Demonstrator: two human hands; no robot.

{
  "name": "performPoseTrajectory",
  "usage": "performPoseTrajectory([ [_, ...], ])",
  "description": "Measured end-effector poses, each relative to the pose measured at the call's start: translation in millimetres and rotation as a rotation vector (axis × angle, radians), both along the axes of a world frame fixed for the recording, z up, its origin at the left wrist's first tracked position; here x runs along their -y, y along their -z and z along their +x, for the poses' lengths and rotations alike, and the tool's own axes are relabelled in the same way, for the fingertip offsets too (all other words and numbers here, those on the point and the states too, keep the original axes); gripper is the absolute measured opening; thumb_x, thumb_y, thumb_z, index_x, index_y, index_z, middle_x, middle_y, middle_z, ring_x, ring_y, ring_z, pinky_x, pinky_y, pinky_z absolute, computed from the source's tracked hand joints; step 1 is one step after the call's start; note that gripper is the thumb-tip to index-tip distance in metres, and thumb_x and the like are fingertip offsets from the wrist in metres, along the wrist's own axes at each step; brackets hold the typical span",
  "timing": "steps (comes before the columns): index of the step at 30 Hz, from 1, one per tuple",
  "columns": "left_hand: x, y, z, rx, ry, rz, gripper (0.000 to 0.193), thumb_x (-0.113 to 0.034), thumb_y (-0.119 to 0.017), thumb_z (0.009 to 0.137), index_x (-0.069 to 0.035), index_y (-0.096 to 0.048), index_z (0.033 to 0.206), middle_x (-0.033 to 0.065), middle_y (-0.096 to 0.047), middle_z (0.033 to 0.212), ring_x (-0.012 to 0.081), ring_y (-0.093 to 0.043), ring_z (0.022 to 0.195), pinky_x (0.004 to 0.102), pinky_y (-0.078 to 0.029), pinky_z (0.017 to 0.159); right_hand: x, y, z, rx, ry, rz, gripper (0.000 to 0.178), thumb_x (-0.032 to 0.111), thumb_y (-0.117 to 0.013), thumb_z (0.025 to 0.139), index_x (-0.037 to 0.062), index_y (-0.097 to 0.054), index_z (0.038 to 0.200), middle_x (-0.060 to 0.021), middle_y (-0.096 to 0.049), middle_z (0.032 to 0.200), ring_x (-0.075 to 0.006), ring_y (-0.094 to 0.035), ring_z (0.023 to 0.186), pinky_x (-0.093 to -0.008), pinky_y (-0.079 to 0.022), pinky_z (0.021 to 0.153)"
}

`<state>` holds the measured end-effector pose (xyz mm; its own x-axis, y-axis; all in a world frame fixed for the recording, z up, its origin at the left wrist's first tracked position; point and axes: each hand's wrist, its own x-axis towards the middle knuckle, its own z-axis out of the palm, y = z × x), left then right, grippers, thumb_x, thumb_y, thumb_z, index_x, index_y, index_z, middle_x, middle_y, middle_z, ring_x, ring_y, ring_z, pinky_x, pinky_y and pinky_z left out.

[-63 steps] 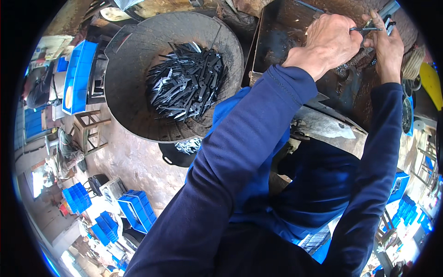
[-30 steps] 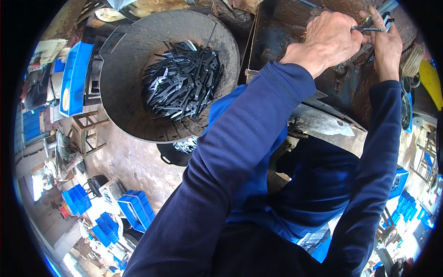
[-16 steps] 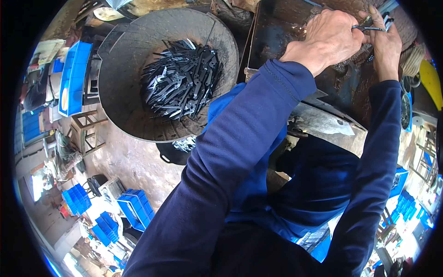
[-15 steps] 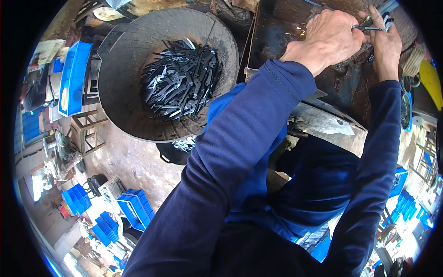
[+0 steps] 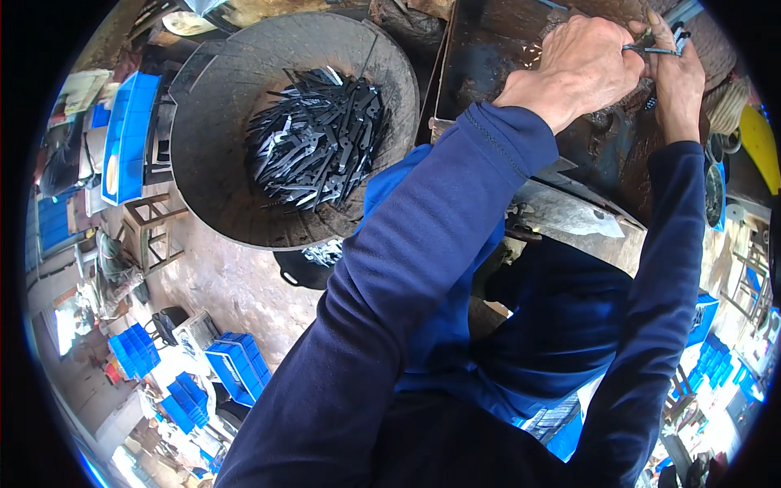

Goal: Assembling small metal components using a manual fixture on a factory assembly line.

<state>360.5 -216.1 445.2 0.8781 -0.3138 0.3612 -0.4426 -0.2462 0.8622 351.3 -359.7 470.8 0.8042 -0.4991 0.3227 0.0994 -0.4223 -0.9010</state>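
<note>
Over the dark, greasy bench top at the upper right, my left hand (image 5: 573, 69) is closed, knuckles up. Beside its fingertips, a slim dark metal piece (image 5: 651, 50) runs across to my right hand (image 5: 682, 88). The fingers of my right hand are bent around that piece, and light-tipped ends show beyond them. What the left fingers grip underneath is hidden by the back of the hand. To the left of the bench, a wide round metal pan (image 5: 211, 154) holds a heap of similar slim dark metal pieces (image 5: 321, 142).
Small yellowish bits (image 5: 530, 55) lie on the bench (image 5: 480, 73). Under the pan, a black container (image 5: 301, 272) holds shiny pieces. A wooden stool (image 5: 150, 228) and blue crates (image 5: 237, 366) stand on the floor at left. A yellow object (image 5: 757, 146) is at far right.
Both hands stay in nearly the same place, with the right hand shifted very slightly left. More yellowish bits show on the bench beside my left hand.
</note>
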Motion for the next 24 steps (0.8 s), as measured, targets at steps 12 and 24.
performPoseTrajectory([
  [12,-0.9,-1.0,1.2,-0.012,0.031,0.002,0.021,-0.02,-0.062,0.076,-0.003,-0.073,0.082,0.0208,-0.069,0.077,0.0392,-0.068,0.081,0.0461,-0.055,0.081,0.7,-1.2,0.3,-0.006,0.008,0.015,0.025,0.032,-0.065,0.095,0.0082,-0.06,0.093,-0.0003,-0.063,0.075,-0.0075,-0.051,0.058,-0.0227,-0.039,0.051],
  [24,-1.6,-0.8,-0.4,-0.006,0.035,0.011,0.022,-0.021,-0.063,0.077,-0.003,-0.074,0.084,0.0207,-0.069,0.079,0.0384,-0.068,0.081,0.046,-0.054,0.082,5.1,1.5,0.0,0.01,0.01,-0.045,0.026,0.033,-0.065,0.095,0.0072,-0.06,0.095,-0.0012,-0.064,0.076,-0.0084,-0.052,0.059,-0.0233,-0.04,0.051],
])
